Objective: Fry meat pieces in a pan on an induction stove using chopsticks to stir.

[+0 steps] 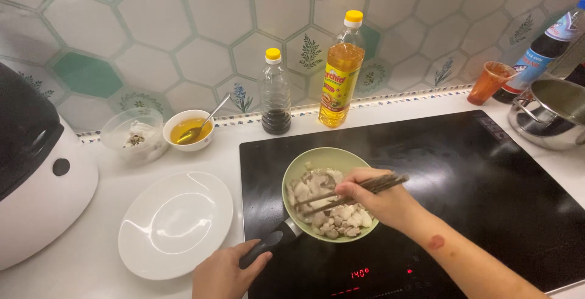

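Left hand (222, 271) is clamping the pan (304, 162) handle at 7 o'clock; right hand (372, 198) is pinching chopsticks (359, 189), stirring soft, slippery meat pieces (341, 217). Pan is probably light.

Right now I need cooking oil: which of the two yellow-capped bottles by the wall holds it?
The taller bottle, right of the pair, nearly full of clear golden liquid. The shorter bottle holds only a little dark liquid at its bottom.

white plate (175, 223), oil bottle (340, 70), sauce bottle (275, 92), steel pot (551, 113)
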